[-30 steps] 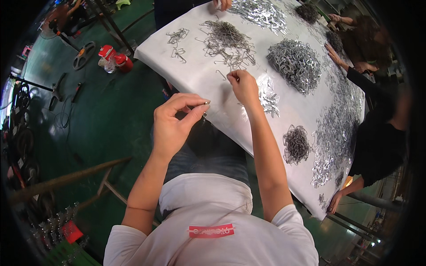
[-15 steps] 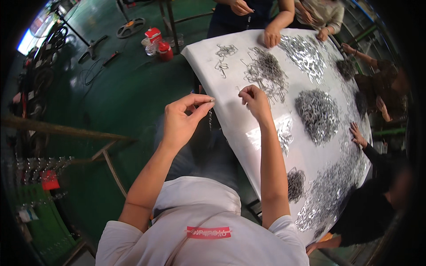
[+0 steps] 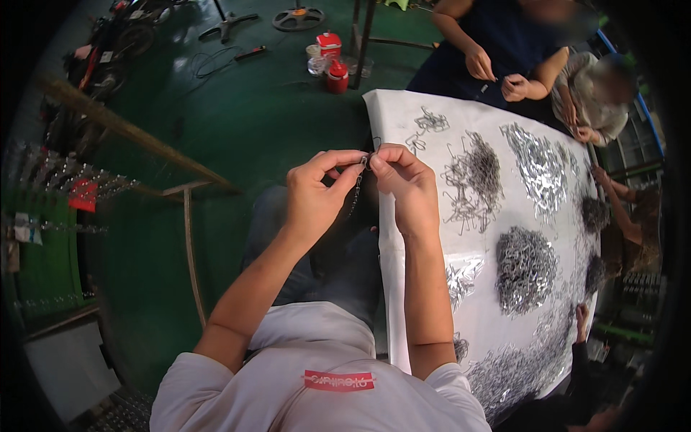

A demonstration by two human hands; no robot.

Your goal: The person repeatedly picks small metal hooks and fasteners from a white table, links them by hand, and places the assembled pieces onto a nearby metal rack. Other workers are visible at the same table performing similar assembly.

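Note:
My left hand (image 3: 320, 191) pinches the top of a thin chain of small metal links (image 3: 355, 193), which hangs below its fingers. Against it, the fingertips of my right hand (image 3: 410, 186) are closed on a dark bent wire hook (image 3: 376, 142) whose curved end sticks up. Both hands meet just off the left edge of a white-covered table (image 3: 394, 111). Where hook and chain touch is hidden by my fingers. A tangled pile of wire hooks (image 3: 481, 173) lies to the right of my right hand, with a few loose hooks (image 3: 432, 119) beyond.
Piles of shiny metal pieces (image 3: 536, 173) and grey links (image 3: 527, 270) cover much of the table. Co-workers stand around it; one in dark clothing (image 3: 464, 68) handles small parts. A wooden rail (image 3: 137, 133) stands at left, red jugs (image 3: 337, 76) on the floor ahead.
My right hand has moved from above the table to my left hand, bringing a wire hook against the chain. My view has shifted, so the table sits lower and farther right.

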